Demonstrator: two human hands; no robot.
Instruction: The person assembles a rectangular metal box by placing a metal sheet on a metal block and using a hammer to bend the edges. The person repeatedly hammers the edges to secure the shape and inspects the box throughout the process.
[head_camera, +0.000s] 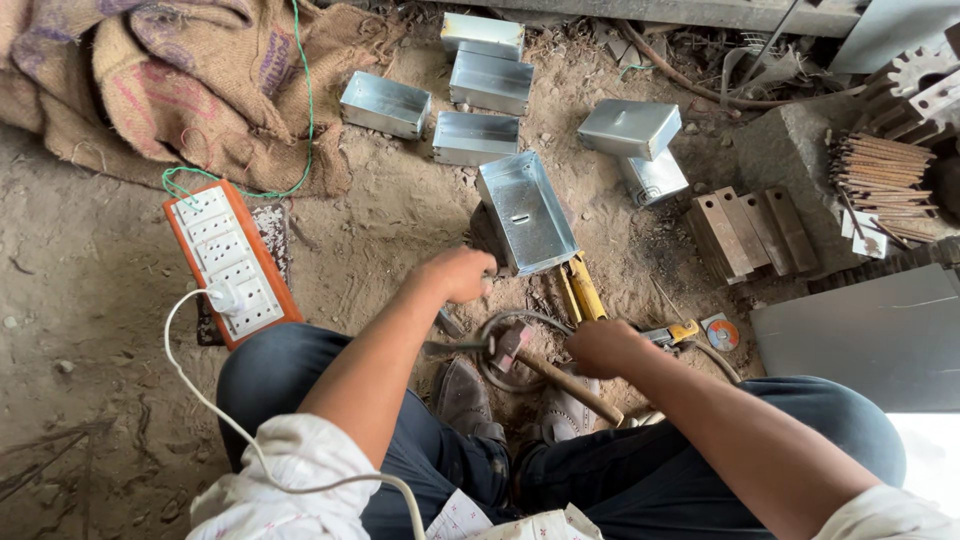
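Mid-hammering on the open metal box (527, 212). Left hand (458, 274) steadies the box at its near edge, fingers clenched; what they grip is hidden. Right hand (600, 347) grasps the hammer (540, 366) handle, head low between both hands. Next: lift, aim carefully. Both forearms reach forward over the knees.

An open metal box (526, 212) lies ahead of both hands, a power strip (232, 262) at left.

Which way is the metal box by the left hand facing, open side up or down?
Open side up: the metal box shows its bare inner floor with a slot, walls rising around it, beside the left hand.
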